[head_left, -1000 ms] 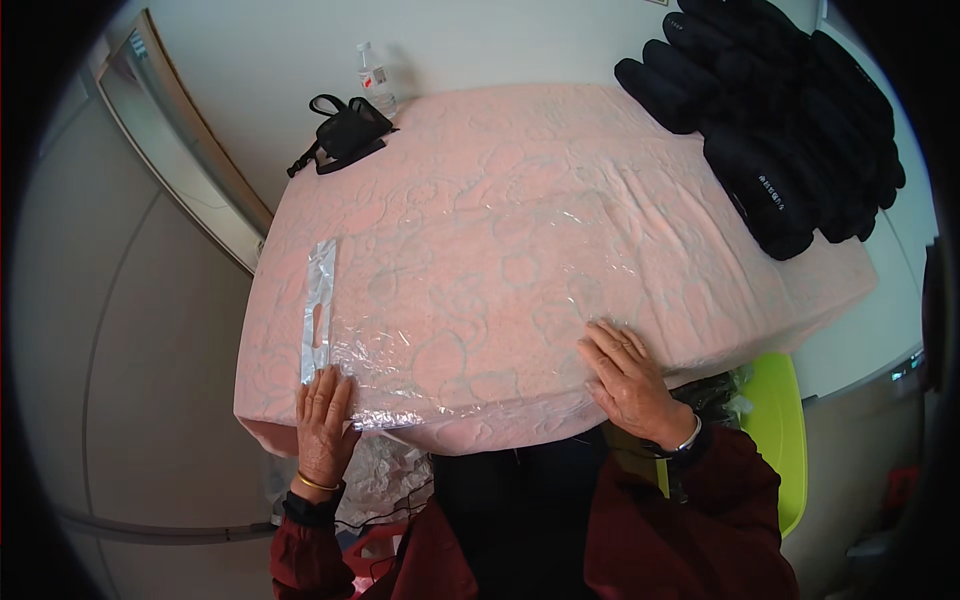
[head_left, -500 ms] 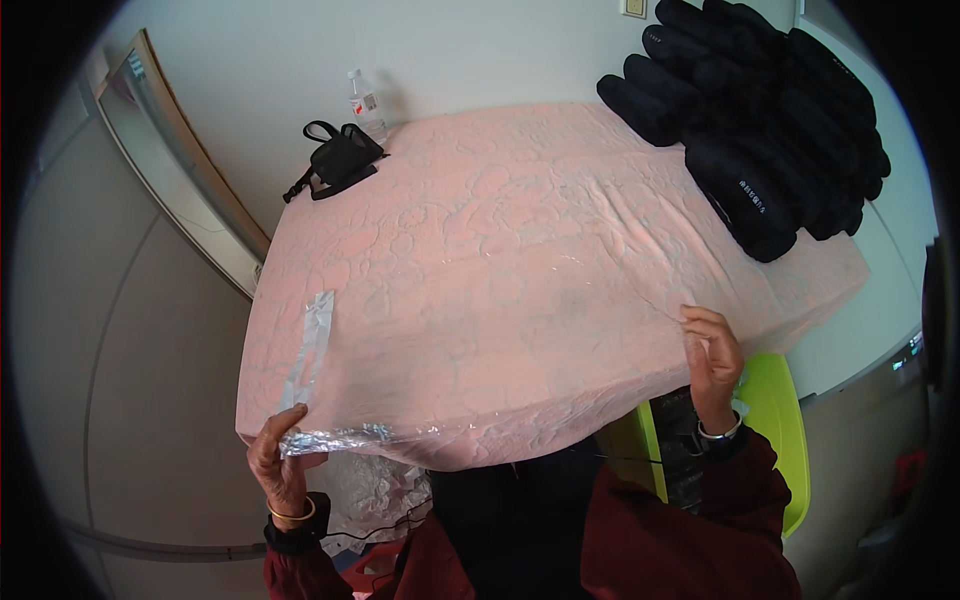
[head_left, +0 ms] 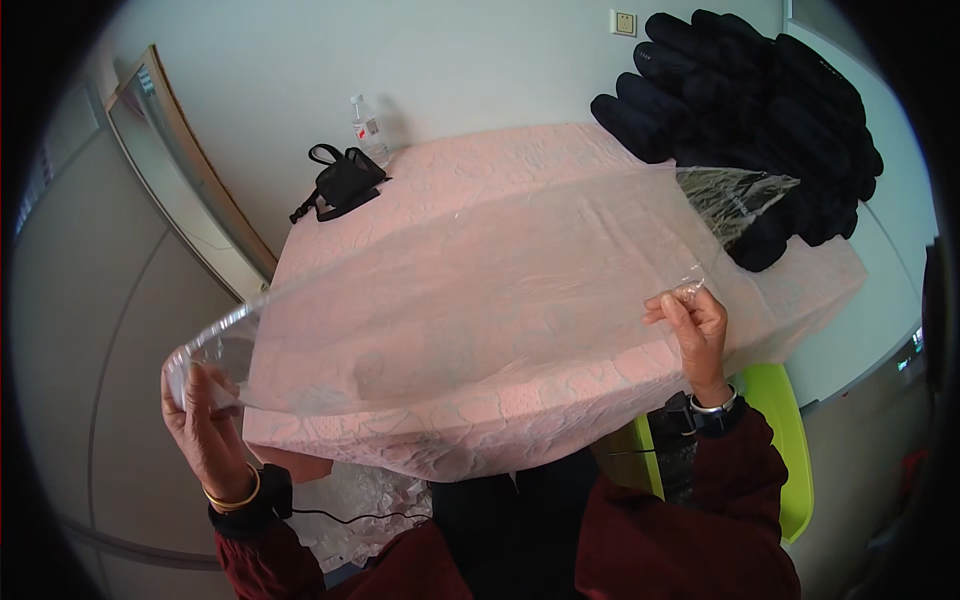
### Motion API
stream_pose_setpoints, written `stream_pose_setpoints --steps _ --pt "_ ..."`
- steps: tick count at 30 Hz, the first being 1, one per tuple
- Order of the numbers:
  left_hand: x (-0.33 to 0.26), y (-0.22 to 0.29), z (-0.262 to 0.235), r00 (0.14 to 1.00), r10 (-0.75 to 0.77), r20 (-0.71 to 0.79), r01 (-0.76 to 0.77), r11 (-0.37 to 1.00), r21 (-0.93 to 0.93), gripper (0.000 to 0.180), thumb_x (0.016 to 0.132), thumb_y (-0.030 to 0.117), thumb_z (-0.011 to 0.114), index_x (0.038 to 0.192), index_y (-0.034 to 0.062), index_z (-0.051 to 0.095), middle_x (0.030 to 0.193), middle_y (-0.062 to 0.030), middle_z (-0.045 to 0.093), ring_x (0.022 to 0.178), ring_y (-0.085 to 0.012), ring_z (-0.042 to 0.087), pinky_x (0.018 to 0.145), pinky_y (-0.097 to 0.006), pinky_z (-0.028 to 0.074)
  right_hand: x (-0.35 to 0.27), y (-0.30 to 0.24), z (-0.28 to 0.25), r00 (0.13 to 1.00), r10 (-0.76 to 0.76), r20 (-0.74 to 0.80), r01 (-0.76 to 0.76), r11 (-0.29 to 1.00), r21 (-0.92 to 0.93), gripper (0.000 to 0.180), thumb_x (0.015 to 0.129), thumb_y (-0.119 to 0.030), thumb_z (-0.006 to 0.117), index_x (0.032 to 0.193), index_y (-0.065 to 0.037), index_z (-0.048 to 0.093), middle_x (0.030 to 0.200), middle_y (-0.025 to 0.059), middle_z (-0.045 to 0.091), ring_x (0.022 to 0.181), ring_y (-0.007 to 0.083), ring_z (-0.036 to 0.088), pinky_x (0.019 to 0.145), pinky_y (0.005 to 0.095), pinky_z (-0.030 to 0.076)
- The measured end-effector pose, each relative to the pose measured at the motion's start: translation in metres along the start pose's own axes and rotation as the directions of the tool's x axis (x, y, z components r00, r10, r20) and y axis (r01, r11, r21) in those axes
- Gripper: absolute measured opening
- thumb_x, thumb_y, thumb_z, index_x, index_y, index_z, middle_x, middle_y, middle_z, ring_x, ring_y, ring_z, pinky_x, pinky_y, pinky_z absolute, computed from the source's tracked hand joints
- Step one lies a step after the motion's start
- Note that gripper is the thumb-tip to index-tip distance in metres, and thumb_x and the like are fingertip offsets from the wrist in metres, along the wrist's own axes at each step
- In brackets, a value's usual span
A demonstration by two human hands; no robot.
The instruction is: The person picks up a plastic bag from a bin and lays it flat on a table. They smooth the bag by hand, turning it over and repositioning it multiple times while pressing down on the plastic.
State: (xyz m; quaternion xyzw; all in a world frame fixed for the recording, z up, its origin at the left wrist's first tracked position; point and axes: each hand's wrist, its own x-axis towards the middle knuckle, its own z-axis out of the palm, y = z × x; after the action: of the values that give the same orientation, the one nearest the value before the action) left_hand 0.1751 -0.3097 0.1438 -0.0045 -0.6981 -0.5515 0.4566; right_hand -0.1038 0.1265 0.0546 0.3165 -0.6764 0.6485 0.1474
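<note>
My left hand [head_left: 212, 425] and right hand [head_left: 693, 330] each pinch near corners of clear plastic sheet [head_left: 470, 300], lifted over pink table [head_left: 560, 425]. Feather-light, limp, slippery, clingy; best held at corners, kept taut.

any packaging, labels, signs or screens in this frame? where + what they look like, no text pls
Clear plastic bag: large, see-through, held lifted over the pink table between left hand and right hand.
Water bottle: back of the table by the wall, small, clear, with a label band.
Wall plate: top of the wall, small pale square.
No screens or signs show.
</note>
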Motion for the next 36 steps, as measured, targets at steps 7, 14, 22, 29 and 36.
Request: stream_pose_setpoints --steps 7,14,22,29,36 --pt "-0.002 -0.060 0.003 0.988 -0.151 -0.027 0.152 0.938 0.311 0.101 0.084 0.036 0.081 0.158 0.0069 0.019 0.151 -0.0213 0.040 0.132 -0.0340 0.047 0.103 -0.045 0.044 0.007 0.013 -0.003 0.961 0.270 -0.059 -0.262 0.958 0.118 0.019 0.102 -0.021 0.060 0.092 -0.005 0.059 0.075 0.0061 0.066 0.047 0.0073 0.054 0.044 0.0198 0.042" --pt "-0.056 -0.124 0.013 0.852 -0.494 0.174 0.455 0.863 0.222 0.082 0.087 0.022 0.079 0.151 0.0022 0.031 0.114 -0.0114 0.065 0.098 -0.0159 0.062 0.082 -0.029 0.049 0.014 0.043 0.004 0.856 0.517 -0.008 -0.517 0.856 0.032 0.023 0.102 -0.026 0.060 0.092 -0.006 0.058 0.076 0.0052 0.066 0.049 0.0073 0.057 0.041 0.0190 0.040" --pt "-0.063 -0.144 0.010 0.876 -0.483 0.001 0.465 0.844 0.268 0.047 0.091 0.002 0.068 0.135 0.0004 0.051 0.081 -0.0002 0.062 0.067 -0.0064 0.054 0.058 -0.021 0.040 0.013 0.059 0.000 0.818 0.575 0.012 -0.569 0.805 0.169 0.025 0.098 -0.021 0.066 0.112 -0.002 0.058 0.103 0.0121 0.067 0.077 0.0153 0.068 0.059 0.0253 0.052" --pt "-0.078 -0.116 0.040 0.911 -0.403 -0.086 0.396 0.800 0.452 0.049 0.088 -0.001 0.069 0.134 0.0004 0.053 0.089 -0.0050 0.066 0.074 -0.0109 0.060 0.064 -0.024 0.045 -0.019 0.005 0.033 0.936 -0.177 0.303 0.333 0.722 -0.607 0.071 0.077 -0.008 0.078 0.140 0.001 0.046 0.146 0.0225 0.042 0.138 0.0362 0.042 0.113 0.0483 0.036" --pt "-0.085 -0.115 0.070 0.981 -0.053 0.187 -0.129 0.546 0.828 0.050 0.087 0.000 0.067 0.135 -0.0003 0.054 0.131 -0.0220 0.058 0.118 -0.0297 0.058 0.092 -0.041 0.048 -0.090 -0.008 0.141 0.758 -0.165 0.631 0.418 0.865 -0.277 0.093 0.075 -0.031 0.083 0.149 0.002 0.037 0.159 0.0231 0.027 0.150 0.0399 0.024 0.120 0.0567 0.023"
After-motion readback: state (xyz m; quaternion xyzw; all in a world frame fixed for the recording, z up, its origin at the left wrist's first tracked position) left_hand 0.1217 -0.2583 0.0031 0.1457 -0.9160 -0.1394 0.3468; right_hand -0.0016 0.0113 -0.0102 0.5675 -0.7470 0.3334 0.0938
